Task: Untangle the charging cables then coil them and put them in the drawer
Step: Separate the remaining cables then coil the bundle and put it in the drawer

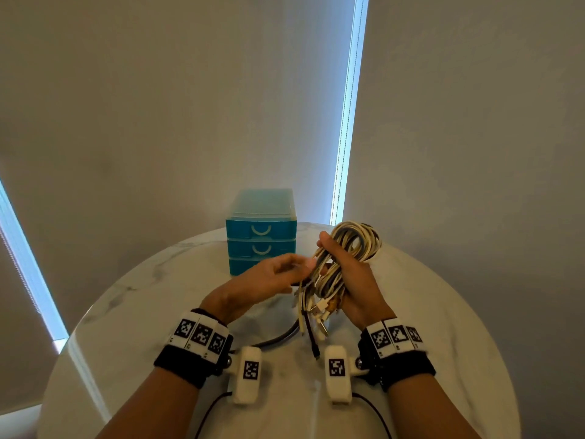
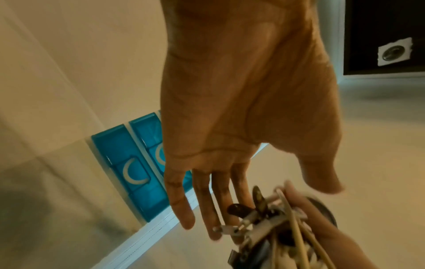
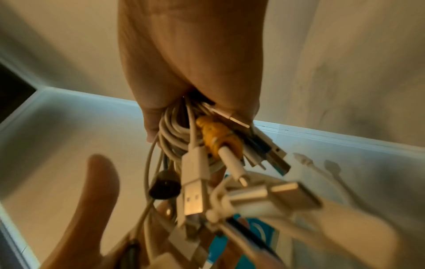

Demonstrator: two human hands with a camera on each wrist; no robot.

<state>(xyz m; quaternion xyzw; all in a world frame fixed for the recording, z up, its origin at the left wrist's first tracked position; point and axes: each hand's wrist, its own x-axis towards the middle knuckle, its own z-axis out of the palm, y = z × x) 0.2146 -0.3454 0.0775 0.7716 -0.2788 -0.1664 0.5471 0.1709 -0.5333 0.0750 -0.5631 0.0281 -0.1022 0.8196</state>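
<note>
A thick bundle of white, beige and dark charging cables (image 1: pixel 351 245) is held up above the round marble table (image 1: pixel 142 312). My right hand (image 1: pixel 345 270) grips the bundle around its middle, thumb on top. Plugs (image 1: pixel 316 315) dangle below my fist; the right wrist view shows USB plugs and a yellow strain sleeve (image 3: pixel 218 136). My left hand (image 1: pixel 300 266) reaches in from the left, its straight fingers (image 2: pixel 214 209) touching the plug ends (image 2: pixel 264 216), thumb spread apart. A blue drawer unit (image 1: pixel 261 229) stands behind, its drawers closed.
A dark cable (image 1: pixel 281 337) lies curved on the table under my hands. The drawer unit stands at the far table edge against pale blinds (image 1: pixel 158 106). Bare marble spreads to the left and right of my hands.
</note>
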